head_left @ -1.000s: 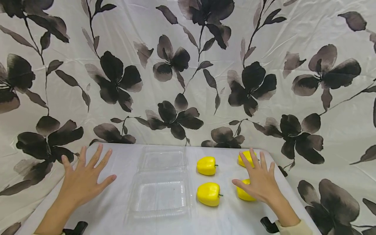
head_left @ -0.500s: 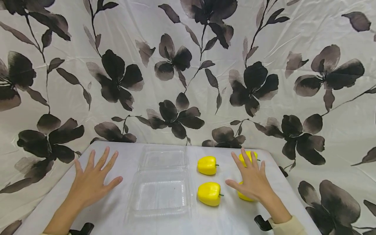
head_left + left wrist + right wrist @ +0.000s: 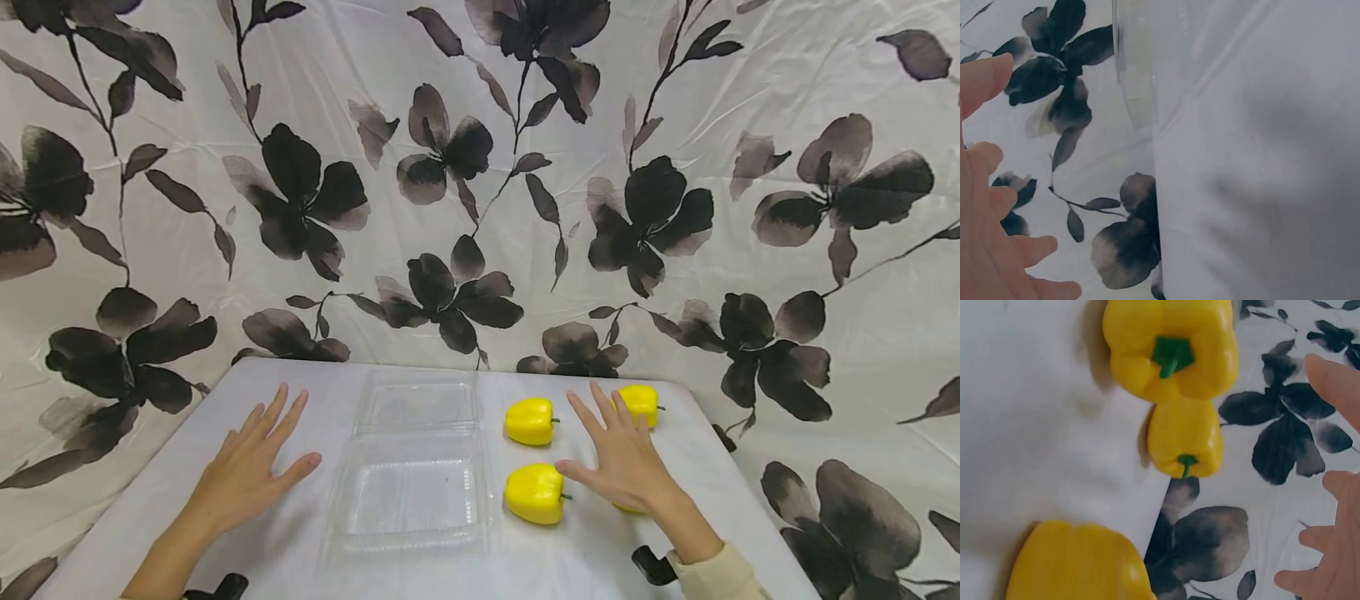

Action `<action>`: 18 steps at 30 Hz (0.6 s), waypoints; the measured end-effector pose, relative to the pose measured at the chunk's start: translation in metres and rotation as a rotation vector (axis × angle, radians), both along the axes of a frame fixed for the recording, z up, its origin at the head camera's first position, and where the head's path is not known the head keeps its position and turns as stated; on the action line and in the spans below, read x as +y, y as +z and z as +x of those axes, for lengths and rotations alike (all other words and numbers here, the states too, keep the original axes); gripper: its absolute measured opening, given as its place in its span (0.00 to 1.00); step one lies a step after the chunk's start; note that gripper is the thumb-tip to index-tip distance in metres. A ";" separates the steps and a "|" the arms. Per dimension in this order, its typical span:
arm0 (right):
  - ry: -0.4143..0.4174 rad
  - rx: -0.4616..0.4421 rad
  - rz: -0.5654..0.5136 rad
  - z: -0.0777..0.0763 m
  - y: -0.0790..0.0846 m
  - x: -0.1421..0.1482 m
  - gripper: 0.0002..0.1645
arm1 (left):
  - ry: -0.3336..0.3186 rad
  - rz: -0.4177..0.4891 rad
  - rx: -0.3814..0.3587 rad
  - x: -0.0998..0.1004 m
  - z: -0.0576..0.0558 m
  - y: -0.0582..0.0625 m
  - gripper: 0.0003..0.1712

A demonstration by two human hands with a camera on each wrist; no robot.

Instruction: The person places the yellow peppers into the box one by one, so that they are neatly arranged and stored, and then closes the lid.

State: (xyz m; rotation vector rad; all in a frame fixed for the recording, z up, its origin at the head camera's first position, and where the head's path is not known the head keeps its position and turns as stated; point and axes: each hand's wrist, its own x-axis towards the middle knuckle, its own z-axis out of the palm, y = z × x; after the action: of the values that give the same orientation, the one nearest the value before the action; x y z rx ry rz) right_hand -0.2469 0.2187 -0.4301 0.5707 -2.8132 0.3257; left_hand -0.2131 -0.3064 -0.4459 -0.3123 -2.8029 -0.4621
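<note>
Above the left part of the table, my left hand hovers with its fingers spread and holds nothing. To its right lies an opened clear plastic clamshell box, its lid folded back toward the wall. My right hand is also spread and bare, over the right part of the table. Its thumb overlaps the edge of the near yellow bell pepper; whether they touch I cannot tell. Behind are another yellow bell pepper and one at far right. The right hand mostly hides a further pepper.
A white table carries everything and ends at a cloth backdrop printed with dark flowers. Black straps or mounts sit at both wrists. In the right wrist view, green stems show on the peppers.
Both hands have moved inward, the left to the right and the right to the left. The left hand has turned somewhat sideways. The peppers and the box stay where they were.
</note>
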 end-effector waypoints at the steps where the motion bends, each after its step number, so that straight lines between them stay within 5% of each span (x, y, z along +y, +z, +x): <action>1: 0.008 -0.006 -0.009 0.000 0.000 -0.001 0.58 | -0.004 0.023 -0.015 0.001 0.001 0.000 0.54; 18: 0.078 -0.174 -0.062 0.000 -0.005 -0.019 0.56 | -0.122 0.438 -0.154 0.019 0.004 -0.016 0.49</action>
State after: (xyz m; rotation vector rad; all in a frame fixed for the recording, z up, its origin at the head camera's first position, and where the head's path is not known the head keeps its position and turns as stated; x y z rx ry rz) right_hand -0.2469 0.2000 -0.4353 0.6690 -2.9389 0.4994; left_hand -0.2091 -0.2872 -0.4614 -0.3621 -2.7345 -1.1479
